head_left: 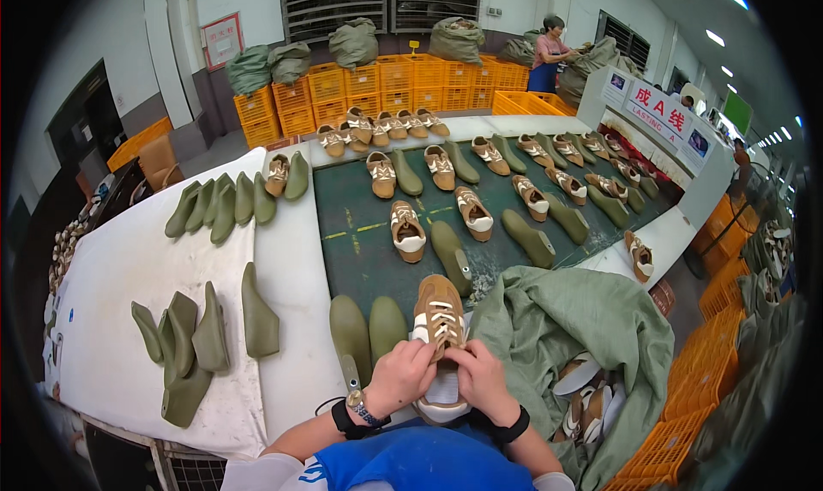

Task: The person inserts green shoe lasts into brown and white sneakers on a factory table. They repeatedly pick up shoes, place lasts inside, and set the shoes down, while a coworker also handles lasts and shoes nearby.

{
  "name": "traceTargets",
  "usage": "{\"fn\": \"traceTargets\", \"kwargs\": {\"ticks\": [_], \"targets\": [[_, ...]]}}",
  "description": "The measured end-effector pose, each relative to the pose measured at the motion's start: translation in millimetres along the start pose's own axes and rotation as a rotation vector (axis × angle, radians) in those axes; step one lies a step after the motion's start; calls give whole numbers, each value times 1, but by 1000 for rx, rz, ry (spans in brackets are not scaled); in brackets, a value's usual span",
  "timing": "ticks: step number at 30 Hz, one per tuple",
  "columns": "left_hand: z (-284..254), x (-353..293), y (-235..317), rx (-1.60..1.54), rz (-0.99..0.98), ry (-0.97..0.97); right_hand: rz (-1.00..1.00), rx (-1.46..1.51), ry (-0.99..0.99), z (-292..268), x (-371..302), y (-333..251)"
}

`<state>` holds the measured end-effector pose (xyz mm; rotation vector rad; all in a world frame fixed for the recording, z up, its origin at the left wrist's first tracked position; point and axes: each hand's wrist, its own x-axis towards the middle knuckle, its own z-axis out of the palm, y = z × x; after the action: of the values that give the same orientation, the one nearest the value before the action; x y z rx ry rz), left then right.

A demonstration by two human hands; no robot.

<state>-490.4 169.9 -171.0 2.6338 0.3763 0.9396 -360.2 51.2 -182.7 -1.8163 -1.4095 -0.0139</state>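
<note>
A brown sneaker with white laces (439,309) stands in front of me at the near edge, its toe pointing away. My left hand (401,376) grips the left side of its opening, fingers closed. On the opposite side of the opening, my right hand (482,381) is closed on the upper near the laces. A white insole area shows inside the heel. Beside my left hand lie two green shoe lasts, one with a metal-ringed hole (350,341) and another (387,326). To the right, a green sack (549,320) gapes around several brown-and-white shoes (583,410).
A dark green belt (347,272) carries rows of sneakers and lasts. On the white table at left lie more green lasts (210,328). Orange crates (394,84) line the back wall and the right side (686,440). A person (549,54) works at the back.
</note>
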Motion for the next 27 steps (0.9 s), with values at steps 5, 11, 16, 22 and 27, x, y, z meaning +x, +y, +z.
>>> {"fn": "traceTargets", "kwargs": {"ticks": [5,11,16,22,27], "targets": [[-4,0,-16,-300,-249,-2,-125,99,-134,-2,-4,4],[-2,-2,-17,12,129,-197,-27,85,47,8,-2,-4],[1,-1,-20,-60,125,-256,18,115,140,17,-5,1],[-13,-8,-35,-303,156,-267,98,228,187,19,-3,7],[-13,-12,-47,-122,-52,-63,-24,28,22,19,1,-16]]}}
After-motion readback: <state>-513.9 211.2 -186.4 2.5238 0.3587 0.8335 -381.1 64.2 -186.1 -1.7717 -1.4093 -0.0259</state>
